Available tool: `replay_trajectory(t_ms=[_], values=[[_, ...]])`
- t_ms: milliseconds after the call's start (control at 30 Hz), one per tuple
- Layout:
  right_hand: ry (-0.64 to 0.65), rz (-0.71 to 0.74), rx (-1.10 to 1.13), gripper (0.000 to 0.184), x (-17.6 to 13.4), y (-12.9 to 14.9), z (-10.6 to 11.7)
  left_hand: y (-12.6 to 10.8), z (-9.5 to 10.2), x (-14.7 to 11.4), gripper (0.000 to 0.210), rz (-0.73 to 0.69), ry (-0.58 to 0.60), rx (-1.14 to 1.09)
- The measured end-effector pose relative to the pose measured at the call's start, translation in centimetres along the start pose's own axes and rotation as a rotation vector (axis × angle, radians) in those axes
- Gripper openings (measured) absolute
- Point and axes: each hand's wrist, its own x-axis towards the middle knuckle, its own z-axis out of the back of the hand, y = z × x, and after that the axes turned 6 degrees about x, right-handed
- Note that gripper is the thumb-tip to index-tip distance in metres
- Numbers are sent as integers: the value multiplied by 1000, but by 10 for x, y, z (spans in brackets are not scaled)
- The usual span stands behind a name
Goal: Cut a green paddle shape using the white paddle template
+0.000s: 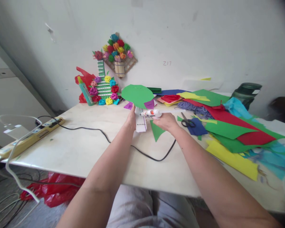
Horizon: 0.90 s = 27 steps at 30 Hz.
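Observation:
My right hand (pixel 166 121) is closed round a white glue gun (pixel 154 114), its nozzle pointing left over a white card strip (pixel 141 126). The strip has dark lines drawn on it, and my left hand (pixel 132 119) grips its left edge. Above the strip, a green oval paper piece (pixel 137 94) stands up, with purple paper bits (pixel 150 104) at its lower edge. How the oval joins the strip is hidden. A green paper scrap (pixel 156 130) lies under the glue gun. The black cord (pixel 154 158) loops across the table below my hands.
On the right lie scissors (pixel 187 122), a blue paper piece (pixel 196 126), purple yarn (pixel 196 109), several coloured sheets (pixel 232 129) and a dark green bottle (pixel 245 95). A paper-flower guitar (pixel 104 87) and a glue bottle (pixel 85 91) stand behind. A yellow power strip (pixel 33 136) is at left.

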Motion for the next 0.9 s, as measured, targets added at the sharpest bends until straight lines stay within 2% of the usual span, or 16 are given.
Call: replay_trajectory(t_ms=[167,267,467,633,767,900], values=[[2,-5,37,31,0,-2,3,-2,-3,-4,56,-27,19,20],[12,-5,152,24,-2,-6,7,-4,-8,-9,56,-43,5,19],[82,0,727,7,-3,-23,15,-10,-11,-17,60,-25,-53,-28],[6,43,1168,9,-1,-30,10,-10,-8,-18,55,-33,-26,-43],[-54,23,1352,12,1,-27,1,-9,-5,-15,44,-9,-13,-35],[-72,-26,1430,15,1,-20,-2,-7,-6,-13,33,3,-61,-12]])
